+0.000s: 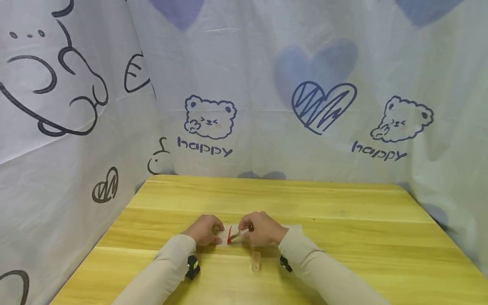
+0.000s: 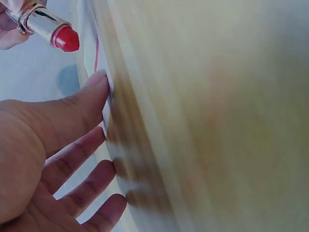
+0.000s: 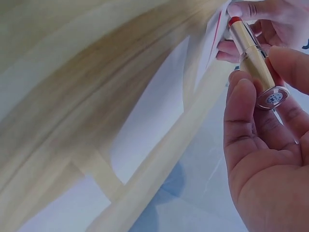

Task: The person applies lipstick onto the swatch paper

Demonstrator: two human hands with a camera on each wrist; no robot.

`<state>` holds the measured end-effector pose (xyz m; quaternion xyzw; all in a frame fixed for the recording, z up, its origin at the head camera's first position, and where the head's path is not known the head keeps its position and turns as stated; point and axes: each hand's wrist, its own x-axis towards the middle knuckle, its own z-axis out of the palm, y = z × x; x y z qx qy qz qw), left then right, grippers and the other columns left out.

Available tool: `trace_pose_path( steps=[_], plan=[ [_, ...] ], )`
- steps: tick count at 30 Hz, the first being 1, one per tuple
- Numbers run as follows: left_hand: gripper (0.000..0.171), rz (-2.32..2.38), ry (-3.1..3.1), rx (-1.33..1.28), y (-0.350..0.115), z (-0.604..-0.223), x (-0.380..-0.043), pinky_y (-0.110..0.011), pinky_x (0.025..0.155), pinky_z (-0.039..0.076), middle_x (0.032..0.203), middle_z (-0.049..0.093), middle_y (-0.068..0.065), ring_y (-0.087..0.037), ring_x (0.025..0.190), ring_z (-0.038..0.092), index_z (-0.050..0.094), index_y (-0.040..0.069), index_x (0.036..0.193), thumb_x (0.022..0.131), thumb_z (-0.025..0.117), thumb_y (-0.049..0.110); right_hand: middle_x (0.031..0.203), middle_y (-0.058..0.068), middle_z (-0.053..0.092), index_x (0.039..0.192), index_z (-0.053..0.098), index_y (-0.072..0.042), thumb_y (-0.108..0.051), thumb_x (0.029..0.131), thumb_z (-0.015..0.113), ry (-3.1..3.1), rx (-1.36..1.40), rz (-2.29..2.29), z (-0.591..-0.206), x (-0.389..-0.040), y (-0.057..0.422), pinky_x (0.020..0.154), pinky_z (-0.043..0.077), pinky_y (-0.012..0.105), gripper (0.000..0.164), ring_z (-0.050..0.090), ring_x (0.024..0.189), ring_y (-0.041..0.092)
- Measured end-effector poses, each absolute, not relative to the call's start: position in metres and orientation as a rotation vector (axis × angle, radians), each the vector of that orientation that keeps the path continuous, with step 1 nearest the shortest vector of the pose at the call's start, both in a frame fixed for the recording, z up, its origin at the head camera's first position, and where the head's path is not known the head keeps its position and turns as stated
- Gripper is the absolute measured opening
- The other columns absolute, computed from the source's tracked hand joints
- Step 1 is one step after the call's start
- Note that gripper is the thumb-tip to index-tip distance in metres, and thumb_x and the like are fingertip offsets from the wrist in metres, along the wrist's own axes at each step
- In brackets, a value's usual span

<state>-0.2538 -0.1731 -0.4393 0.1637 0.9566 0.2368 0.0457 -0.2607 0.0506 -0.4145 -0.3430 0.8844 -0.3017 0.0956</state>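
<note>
My right hand [image 1: 263, 228] pinches a lipstick [image 3: 256, 65] with a gold case between thumb and fingers. Its red tip [image 2: 67, 39] points toward my left hand and, in the head view, meets or nearly meets a strip of white paper [image 1: 236, 228]. A red line [image 1: 230, 232] runs across that paper. The left hand [image 2: 63, 140] lies at the paper's left end, thumb and fingertips resting on it with the fingers spread. In the head view, the palm side of both hands is hidden.
A small tan upright-looking piece [image 1: 256, 261], perhaps the lipstick cap, is on the wooden table [image 1: 343, 212] in front of the right hand. Further white paper pieces [image 3: 149, 116] lie under and beyond the right hand. Printed cloth [image 1: 251, 84] hangs behind and beside the table.
</note>
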Motion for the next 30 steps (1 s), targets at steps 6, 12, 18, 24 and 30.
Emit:
trace_pose_path(
  steps=[6,12,18,24,30],
  plan=[
    [0.026,0.692,2.917,0.505,-0.171,-0.438,-0.255,-0.045,0.094,0.046,0.104,0.068,-0.010,-0.029,0.102,0.059,0.072,0.006,0.096,0.074,0.085,0.011,0.093,0.001,0.069,0.097,0.071,-0.010,-0.003,0.086,0.068,2.657,-1.042,-0.897,-0.413,-0.265,0.057,0.073,0.052,0.032,0.013,0.061,0.081,0.014],
    [0.027,0.608,2.917,0.549,-0.170,-0.436,-0.259,-0.044,0.096,0.045,0.107,0.067,-0.010,-0.031,0.108,0.058,0.072,0.006,0.099,0.076,0.084,0.013,0.095,0.000,0.068,0.100,0.070,-0.009,-0.006,0.089,0.067,2.667,-1.026,-0.915,-0.410,-0.267,0.067,0.073,0.052,0.033,0.012,0.060,0.082,0.013],
    [0.028,0.608,2.909,0.533,-0.169,-0.434,-0.261,-0.046,0.100,0.043,0.113,0.066,-0.012,-0.034,0.115,0.055,0.071,0.006,0.102,0.077,0.083,0.013,0.096,0.002,0.068,0.101,0.070,-0.008,-0.007,0.090,0.066,2.666,-1.010,-0.938,-0.407,-0.268,0.080,0.073,0.052,0.034,0.011,0.061,0.081,0.014],
    [0.027,0.643,2.918,0.569,-0.163,-0.432,-0.261,-0.045,0.098,0.044,0.111,0.066,-0.012,-0.033,0.113,0.056,0.071,0.005,0.102,0.080,0.081,0.015,0.094,-0.001,0.067,0.101,0.069,-0.009,-0.009,0.090,0.068,2.707,-0.972,-0.950,-0.408,-0.271,0.092,0.070,0.050,0.033,0.011,0.056,0.076,0.012],
    [0.028,0.690,2.893,0.612,-0.150,-0.432,-0.261,-0.046,0.096,0.046,0.111,0.067,-0.011,-0.034,0.114,0.056,0.071,0.003,0.105,0.082,0.080,0.018,0.091,-0.001,0.066,0.105,0.069,-0.005,-0.011,0.090,0.068,2.742,-0.931,-0.945,-0.409,-0.274,0.108,0.069,0.050,0.033,0.016,0.055,0.074,0.011]
  ],
)
